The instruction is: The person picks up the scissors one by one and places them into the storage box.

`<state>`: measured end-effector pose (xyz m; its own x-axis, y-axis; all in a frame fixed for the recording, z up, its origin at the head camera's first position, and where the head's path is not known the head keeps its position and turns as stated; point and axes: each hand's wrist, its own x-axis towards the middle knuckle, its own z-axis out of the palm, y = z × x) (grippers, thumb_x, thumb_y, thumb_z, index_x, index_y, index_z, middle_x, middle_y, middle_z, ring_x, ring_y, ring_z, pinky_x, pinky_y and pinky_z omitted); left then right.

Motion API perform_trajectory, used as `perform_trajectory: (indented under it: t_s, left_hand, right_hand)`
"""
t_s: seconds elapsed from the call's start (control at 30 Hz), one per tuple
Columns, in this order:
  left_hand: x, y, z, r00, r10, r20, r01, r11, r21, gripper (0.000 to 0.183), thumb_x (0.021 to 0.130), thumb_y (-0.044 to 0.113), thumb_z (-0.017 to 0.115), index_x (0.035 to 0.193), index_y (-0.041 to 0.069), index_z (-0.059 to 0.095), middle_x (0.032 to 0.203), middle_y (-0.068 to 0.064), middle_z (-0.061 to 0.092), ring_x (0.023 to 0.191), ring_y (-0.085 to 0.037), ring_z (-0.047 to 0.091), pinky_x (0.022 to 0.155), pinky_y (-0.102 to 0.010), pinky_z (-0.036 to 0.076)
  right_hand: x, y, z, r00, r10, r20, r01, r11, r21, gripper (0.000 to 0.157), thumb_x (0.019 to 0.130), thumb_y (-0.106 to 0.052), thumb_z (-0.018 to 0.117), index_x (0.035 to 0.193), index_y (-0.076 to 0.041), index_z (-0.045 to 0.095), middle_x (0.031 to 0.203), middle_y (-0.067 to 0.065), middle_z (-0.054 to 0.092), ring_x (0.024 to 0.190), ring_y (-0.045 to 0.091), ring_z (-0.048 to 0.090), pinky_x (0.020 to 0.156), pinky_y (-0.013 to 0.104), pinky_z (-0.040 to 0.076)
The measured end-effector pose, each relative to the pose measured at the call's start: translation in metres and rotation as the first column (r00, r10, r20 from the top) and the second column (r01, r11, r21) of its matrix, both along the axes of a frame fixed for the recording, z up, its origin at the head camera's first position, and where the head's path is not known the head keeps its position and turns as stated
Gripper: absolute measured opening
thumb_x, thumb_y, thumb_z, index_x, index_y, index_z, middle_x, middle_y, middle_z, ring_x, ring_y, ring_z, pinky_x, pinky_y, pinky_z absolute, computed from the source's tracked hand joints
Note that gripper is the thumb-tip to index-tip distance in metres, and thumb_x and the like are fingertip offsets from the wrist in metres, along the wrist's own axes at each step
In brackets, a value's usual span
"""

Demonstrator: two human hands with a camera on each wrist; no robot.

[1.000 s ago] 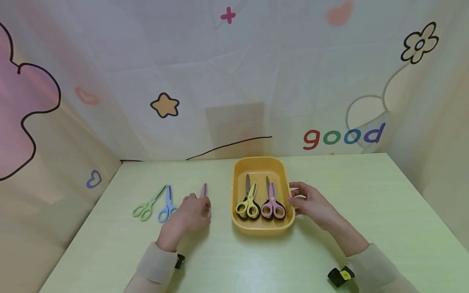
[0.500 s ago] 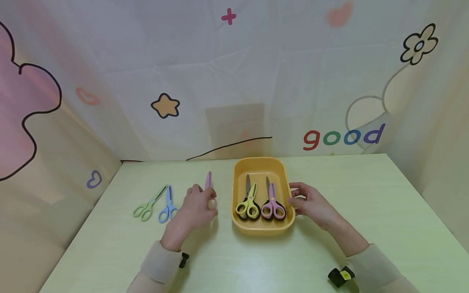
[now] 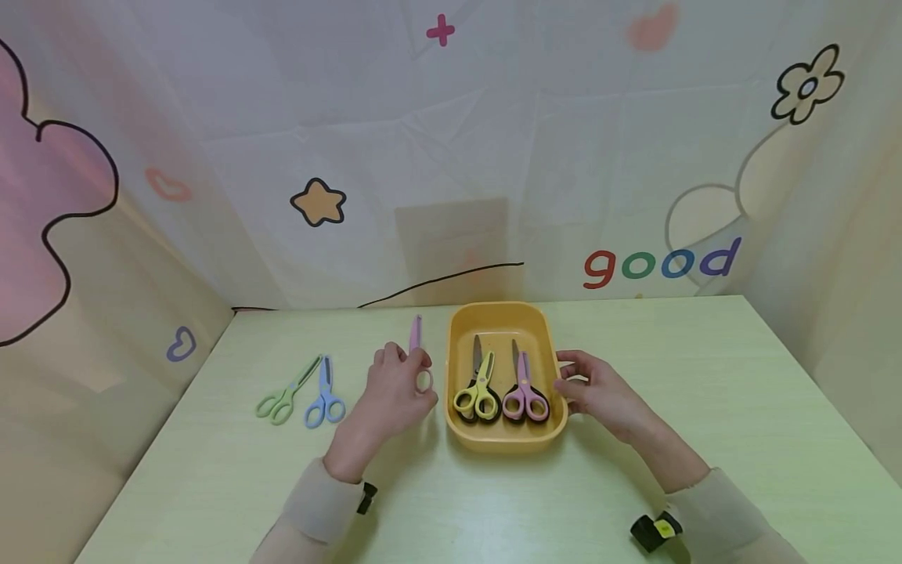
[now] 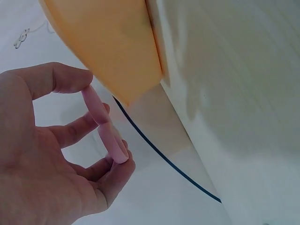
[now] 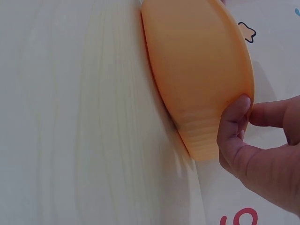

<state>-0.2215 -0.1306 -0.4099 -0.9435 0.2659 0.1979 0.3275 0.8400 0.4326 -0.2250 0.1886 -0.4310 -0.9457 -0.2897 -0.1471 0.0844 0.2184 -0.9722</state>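
Observation:
My left hand (image 3: 398, 390) pinches a pair of pink-purple scissors (image 3: 416, 333) by the handle loops, the blades pointing away toward the back. In the left wrist view the pink loops (image 4: 112, 140) sit between thumb and fingers, close by the yellow tray's side wall (image 4: 110, 40). That tray (image 3: 503, 446) rests on the table just right of the scissors. Inside it lie yellow-handled scissors (image 3: 485, 392) and pink-handled scissors (image 3: 524, 392), each over a dark-handled pair. My right hand (image 3: 606, 393) grips the tray's right rim, fingers against the outer wall (image 5: 197, 70).
Green scissors (image 3: 285, 395) and blue scissors (image 3: 325, 395) lie on the table to the left. A printed curtain (image 3: 451, 141) hangs along the table's back edge. Both wrists wear black devices; one (image 3: 651, 533) shows below the right hand.
My left hand has lifted the pink-purple scissors and carried them right and slightly back, close to the tray. The right hand and tray have stayed put.

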Motion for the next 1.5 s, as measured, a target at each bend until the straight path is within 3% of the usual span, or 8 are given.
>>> perform_trajectory:
  t_s: [0.27, 0.57, 0.9, 1.1, 1.23, 1.37, 1.5]
  left_hand:
    - [0.002, 0.020, 0.007, 0.999, -0.036, -0.010, 0.036, 0.999, 0.011, 0.028, 0.084, 0.012, 0.069, 0.111, 0.007, 0.062, 0.100, -0.012, 0.042, 0.096, -0.032, 0.040, 0.080, -0.043, 0.039]
    - [0.003, 0.042, 0.013, 0.992, -0.126, -0.019, 0.126, 0.992, -0.001, 0.028, 0.085, 0.012, 0.067, 0.112, 0.007, 0.061, 0.098, -0.011, 0.042, 0.092, -0.030, 0.039, 0.078, -0.041, 0.039]
    - [0.002, 0.065, 0.015, 0.980, -0.191, 0.055, 0.193, 0.981, -0.030, 0.031, 0.091, 0.018, 0.069, 0.119, 0.007, 0.060, 0.101, -0.011, 0.044, 0.094, -0.028, 0.041, 0.075, -0.037, 0.041]
    - [0.000, 0.075, 0.011, 0.971, -0.211, 0.111, 0.221, 0.971, -0.090, 0.030, 0.096, 0.020, 0.066, 0.122, 0.007, 0.059, 0.104, -0.015, 0.046, 0.095, -0.028, 0.043, 0.077, -0.038, 0.045]
    - [-0.001, 0.080, 0.006, 0.969, -0.204, 0.137, 0.230, 0.951, -0.208, 0.028, 0.099, 0.023, 0.063, 0.120, 0.005, 0.059, 0.106, -0.017, 0.049, 0.096, -0.029, 0.044, 0.081, -0.039, 0.046]
    - [-0.001, 0.085, 0.004, 0.970, -0.201, 0.134, 0.236, 0.906, -0.350, 0.020, 0.100, 0.022, 0.061, 0.109, 0.005, 0.060, 0.103, -0.016, 0.054, 0.099, -0.030, 0.048, 0.086, -0.042, 0.046]
    - [-0.001, 0.089, 0.002, 0.970, -0.196, 0.146, 0.241, 0.868, -0.434, 0.014, 0.097, 0.018, 0.058, 0.104, 0.005, 0.060, 0.106, -0.019, 0.058, 0.107, -0.033, 0.052, 0.092, -0.043, 0.048]
  right_hand:
    - [0.000, 0.001, -0.001, 1.000, 0.003, 0.001, -0.003, 1.000, -0.007, 0.055, 0.104, -0.002, 0.056, 0.152, 0.009, 0.031, 0.122, 0.022, 0.045, 0.098, 0.031, 0.058, 0.077, 0.033, 0.060]
    - [0.001, 0.001, 0.000, 1.000, 0.002, 0.002, -0.002, 1.000, -0.007, 0.056, 0.104, -0.002, 0.056, 0.152, 0.010, 0.031, 0.122, 0.022, 0.045, 0.099, 0.032, 0.058, 0.077, 0.032, 0.060]
    - [0.000, 0.002, 0.000, 1.000, 0.007, 0.001, -0.007, 1.000, -0.002, 0.057, 0.104, -0.003, 0.057, 0.153, 0.009, 0.030, 0.122, 0.022, 0.045, 0.099, 0.032, 0.058, 0.077, 0.031, 0.060]
    - [0.000, 0.002, -0.001, 1.000, 0.006, 0.007, -0.006, 1.000, -0.004, 0.057, 0.104, -0.003, 0.056, 0.153, 0.009, 0.030, 0.123, 0.022, 0.045, 0.099, 0.031, 0.058, 0.077, 0.031, 0.060]
    - [0.000, 0.002, -0.001, 1.000, 0.004, 0.013, -0.004, 1.000, 0.004, 0.057, 0.104, -0.003, 0.057, 0.153, 0.009, 0.030, 0.123, 0.022, 0.045, 0.100, 0.032, 0.058, 0.078, 0.032, 0.060]
    - [-0.001, 0.002, -0.001, 1.000, 0.000, 0.009, -0.001, 1.000, 0.004, 0.058, 0.104, -0.003, 0.057, 0.153, 0.009, 0.030, 0.123, 0.023, 0.045, 0.099, 0.032, 0.058, 0.077, 0.031, 0.060]
    - [-0.002, 0.002, -0.002, 1.000, -0.002, 0.007, 0.002, 1.000, -0.002, 0.058, 0.103, -0.002, 0.057, 0.153, 0.010, 0.029, 0.123, 0.023, 0.045, 0.099, 0.032, 0.058, 0.076, 0.031, 0.060]
